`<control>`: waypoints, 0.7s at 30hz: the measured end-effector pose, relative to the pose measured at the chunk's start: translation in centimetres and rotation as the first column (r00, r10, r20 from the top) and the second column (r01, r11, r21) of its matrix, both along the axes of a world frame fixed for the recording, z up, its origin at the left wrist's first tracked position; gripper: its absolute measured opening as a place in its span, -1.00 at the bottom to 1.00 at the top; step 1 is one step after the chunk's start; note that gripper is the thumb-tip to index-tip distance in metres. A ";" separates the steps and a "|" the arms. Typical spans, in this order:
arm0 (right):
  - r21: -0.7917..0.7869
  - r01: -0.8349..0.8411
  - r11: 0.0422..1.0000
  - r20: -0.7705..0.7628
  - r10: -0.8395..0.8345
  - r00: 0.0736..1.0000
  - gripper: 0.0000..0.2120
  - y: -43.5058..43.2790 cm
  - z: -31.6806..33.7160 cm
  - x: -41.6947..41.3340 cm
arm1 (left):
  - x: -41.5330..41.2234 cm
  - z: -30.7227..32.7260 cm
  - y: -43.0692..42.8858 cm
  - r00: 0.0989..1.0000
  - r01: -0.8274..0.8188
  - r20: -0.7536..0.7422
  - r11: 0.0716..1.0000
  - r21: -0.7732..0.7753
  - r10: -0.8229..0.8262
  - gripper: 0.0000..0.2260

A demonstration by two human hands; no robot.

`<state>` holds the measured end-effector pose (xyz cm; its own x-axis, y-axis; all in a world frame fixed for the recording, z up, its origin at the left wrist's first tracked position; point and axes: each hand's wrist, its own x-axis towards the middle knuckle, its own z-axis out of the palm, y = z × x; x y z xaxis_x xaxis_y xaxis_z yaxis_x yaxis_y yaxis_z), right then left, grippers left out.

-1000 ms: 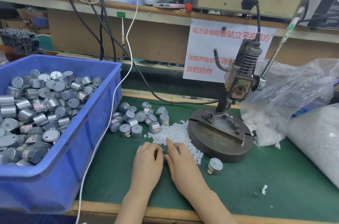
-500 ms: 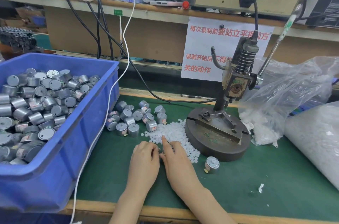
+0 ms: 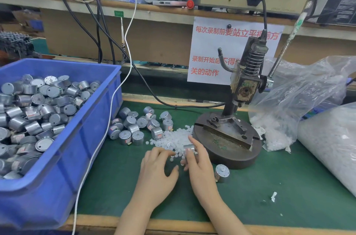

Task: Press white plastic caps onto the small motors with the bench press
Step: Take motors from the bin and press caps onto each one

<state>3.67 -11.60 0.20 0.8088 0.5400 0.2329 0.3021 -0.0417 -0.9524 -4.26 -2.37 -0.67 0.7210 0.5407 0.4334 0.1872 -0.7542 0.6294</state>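
Green mat (image 3: 269,180) at the near edge, both my hands on it, close together.

Left hand (image 3: 156,175): palm down, fingers bent, tips at the near fringe of the white caps (image 3: 177,138). Whether a cap is pinched under them I cannot tell; the fingers cover it.

Right hand (image 3: 200,169): grasps a small silver motor (image 3: 189,147) between thumb and fingers, index laid over its top, above the caps and just beside the bench press (image 3: 231,138) base.

Just right of that hand, a capped motor (image 3: 222,172) lies on the mat near the base's front rim.

Further out, the cap pile sits between the loose motors (image 3: 134,125) and the round base. Ram up, clear of the fixture.

Left: blue bin (image 3: 92,138) heaped with motors. Right: clear plastic bag (image 3: 300,100) with more caps. Behind the press: paper notice (image 3: 212,51), red characters.
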 end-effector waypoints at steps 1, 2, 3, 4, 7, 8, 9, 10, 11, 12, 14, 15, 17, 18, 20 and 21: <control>0.061 -0.005 0.998 -0.068 0.010 0.998 -0.71 -0.1 0.2 -0.1 | 0.0 -0.1 -0.2 1.000 0.017 -0.011 0.999 0.041 -0.016 -0.71; 0.099 -0.019 0.995 -0.101 0.029 0.994 -0.73 -0.2 0.3 -0.2 | 0.0 -0.1 -0.3 1.000 0.024 -0.013 0.997 0.069 -0.024 -0.69; 0.112 -0.040 0.993 -0.111 0.053 0.992 -0.76 -0.2 0.4 -0.3 | 0.0 -0.1 -0.4 1.000 0.027 -0.006 0.996 0.080 -0.027 -0.69; 0.112 -0.062 0.992 -0.111 0.074 0.991 -0.79 -0.2 0.5 -0.4 | 0.0 -0.1 -0.4 1.000 0.028 0.008 0.997 0.077 -0.028 -0.70; 0.105 -0.086 0.991 -0.115 0.098 0.989 -0.82 -0.2 0.4 -0.6 | 0.0 0.0 -0.3 0.998 0.036 0.044 0.999 0.028 -0.037 -0.79; 0.094 -0.089 0.992 -0.110 0.099 0.989 -0.81 -0.2 0.4 -0.6 | 0.0 0.0 -0.2 0.998 0.038 0.044 0.999 0.021 -0.039 -0.80; 0.079 -0.095 0.992 -0.101 0.102 0.990 -0.80 -0.2 0.3 -0.6 | 0.0 -0.1 -0.2 0.998 0.039 0.038 0.999 0.021 -0.040 -0.81; 0.065 -0.103 0.993 -0.095 0.109 0.990 -0.79 -0.2 0.3 -0.7 | 0.0 -0.1 -0.2 0.999 0.041 0.028 0.999 0.024 -0.041 -0.80; 0.054 -0.111 0.992 -0.093 0.116 0.989 -0.78 -0.2 0.3 -0.7 | 0.0 -0.2 -0.2 0.999 0.042 0.021 0.999 0.027 -0.043 -0.81; 0.044 -0.116 0.992 -0.093 0.120 0.988 -0.79 -0.2 0.3 -0.7 | 0.0 -0.2 -0.2 0.999 0.043 0.017 0.999 0.032 -0.043 -0.81; 0.035 -0.111 0.993 -0.093 0.114 0.989 -0.80 -0.2 0.4 -0.7 | 0.0 -0.1 -0.3 0.999 0.040 0.020 0.998 0.046 -0.041 -0.82; 0.034 -0.106 0.994 -0.096 0.109 0.989 -0.81 -0.3 0.4 -0.7 | 0.0 -0.1 -0.4 0.999 0.037 0.020 0.998 0.050 -0.038 -0.83; 0.028 -0.102 0.994 -0.099 0.104 0.990 -0.81 -0.3 0.4 -0.8 | 0.0 0.0 -0.4 0.999 0.036 0.009 0.998 0.055 -0.037 -0.84; 0.024 -0.102 0.995 -0.099 0.104 0.990 -0.81 -0.3 0.3 -0.8 | 0.0 0.0 -0.4 0.999 0.036 0.002 0.998 0.057 -0.036 -0.85; 0.023 -0.099 0.995 -0.100 0.101 0.990 -0.82 -0.2 0.3 -0.8 | -0.1 0.1 -0.5 0.999 0.036 -0.002 0.998 0.056 -0.036 -0.87; 0.025 -0.094 0.995 -0.108 0.097 0.989 -0.83 -0.2 0.3 -0.8 | -0.1 0.2 -0.5 1.000 0.030 -0.003 0.998 0.052 -0.030 -0.88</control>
<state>2.90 -11.79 0.47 0.7749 0.6121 0.1577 0.1983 0.0016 -0.9801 -4.38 -2.87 -0.47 0.7375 0.4954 0.4590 0.1650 -0.7912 0.5888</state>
